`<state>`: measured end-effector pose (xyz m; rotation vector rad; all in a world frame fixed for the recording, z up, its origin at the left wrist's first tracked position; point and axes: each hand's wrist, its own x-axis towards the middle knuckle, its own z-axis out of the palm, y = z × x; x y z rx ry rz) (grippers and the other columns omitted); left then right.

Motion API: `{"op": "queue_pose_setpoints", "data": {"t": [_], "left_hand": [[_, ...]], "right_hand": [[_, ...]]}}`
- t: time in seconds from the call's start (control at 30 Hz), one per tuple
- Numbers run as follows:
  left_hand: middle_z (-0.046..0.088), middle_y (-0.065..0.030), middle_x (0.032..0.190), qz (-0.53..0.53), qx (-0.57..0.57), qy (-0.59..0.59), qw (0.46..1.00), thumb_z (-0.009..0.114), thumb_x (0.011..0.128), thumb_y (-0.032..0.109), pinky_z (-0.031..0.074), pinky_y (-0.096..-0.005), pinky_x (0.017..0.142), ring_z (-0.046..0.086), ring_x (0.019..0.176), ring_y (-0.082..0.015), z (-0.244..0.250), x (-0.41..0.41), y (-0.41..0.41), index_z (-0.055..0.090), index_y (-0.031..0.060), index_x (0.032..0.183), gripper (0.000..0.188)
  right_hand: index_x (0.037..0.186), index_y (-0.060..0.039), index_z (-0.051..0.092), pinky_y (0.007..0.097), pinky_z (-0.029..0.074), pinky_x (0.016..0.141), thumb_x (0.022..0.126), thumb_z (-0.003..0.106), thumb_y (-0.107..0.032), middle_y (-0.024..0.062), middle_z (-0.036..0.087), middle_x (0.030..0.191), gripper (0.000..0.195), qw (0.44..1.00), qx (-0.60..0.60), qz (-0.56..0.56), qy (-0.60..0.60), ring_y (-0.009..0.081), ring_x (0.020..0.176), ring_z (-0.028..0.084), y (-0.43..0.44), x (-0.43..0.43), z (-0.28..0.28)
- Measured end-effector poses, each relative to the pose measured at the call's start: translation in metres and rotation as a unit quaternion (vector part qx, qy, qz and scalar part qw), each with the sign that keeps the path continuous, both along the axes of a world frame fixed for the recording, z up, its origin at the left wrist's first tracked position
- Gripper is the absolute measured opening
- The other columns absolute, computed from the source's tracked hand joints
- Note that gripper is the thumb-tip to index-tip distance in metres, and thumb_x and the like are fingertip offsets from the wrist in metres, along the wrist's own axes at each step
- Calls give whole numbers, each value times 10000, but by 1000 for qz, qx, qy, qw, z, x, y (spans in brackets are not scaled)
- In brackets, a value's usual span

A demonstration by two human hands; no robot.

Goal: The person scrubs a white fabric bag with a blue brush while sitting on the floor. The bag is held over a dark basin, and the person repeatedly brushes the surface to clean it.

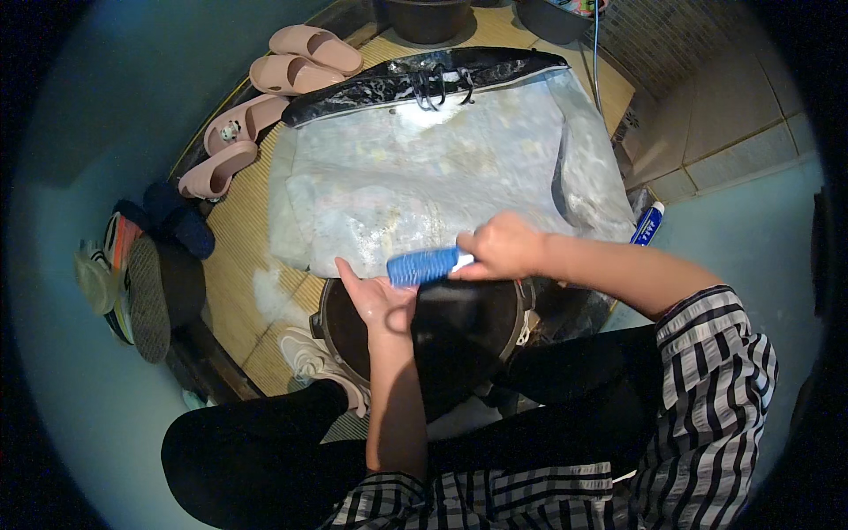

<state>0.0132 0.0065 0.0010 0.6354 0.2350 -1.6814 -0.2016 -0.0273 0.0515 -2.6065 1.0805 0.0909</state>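
Observation:
My right hand (500,248) grips the handle of a blue scrub brush (424,266), which looks slightly blurred. Its head is at the fingers of my left hand (379,301), which is turned palm up with the thumb spread; whether the bristles touch them I cannot tell. Both hands are at the near edge of a wet, pale garment (424,165) laid flat, with brownish stains and a soapy sheen. A black band with dark cords (440,86) runs along its far edge. Below my hands stands a dark round basin (464,324).
Pink slides (242,126), dark blue slippers (179,218) and other footwear (149,298) line the left side. Foam (275,295) lies on the ribbed tan floor. A blue tube (648,224) is at the right, by the tiled wall (735,159). Dark tubs (430,20) stand at the back.

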Motion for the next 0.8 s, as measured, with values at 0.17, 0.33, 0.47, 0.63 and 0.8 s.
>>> {"op": "queue_pose_setpoints", "data": {"t": [0.17,0.33,0.47,0.63,0.8], "left_hand": [[375,-147,1442,1,-52,25,998,326,916,619,297,-533,1071,385,1293,-363,16,-10,1,303,88,1434,743],[376,-163,1436,6,-20,-11,1000,312,925,620,308,-503,1074,380,1298,-352,4,0,0,313,79,1426,737],[406,-177,1405,-40,-45,47,997,327,903,651,309,-547,1050,399,1277,-358,14,-4,5,346,68,1404,769],[461,-159,1343,-26,-61,81,995,393,834,721,327,-555,1020,432,1226,-348,18,-15,11,406,53,1347,842],[524,-123,1251,-23,-75,87,993,477,798,701,394,-467,973,492,1158,-298,8,-40,19,485,44,1245,794]], "right_hand": [[814,-40,518,435,472,502,817,566,-582,139,568,548,544,1000,18,-6,5,365,530,591,-17,-15,24],[899,-39,488,440,473,524,749,675,-374,163,595,626,413,997,31,61,-18,363,574,601,7,-4,10],[843,-32,513,453,473,567,741,652,-257,169,603,659,283,998,26,-13,-56,378,619,602,0,-11,11],[785,-20,533,480,462,595,745,629,-215,186,599,670,221,984,37,-97,-145,406,641,589,10,10,19],[777,-18,539,473,475,592,744,615,-203,202,593,656,203,960,-15,-119,-253,412,639,591,5,51,26]]}}
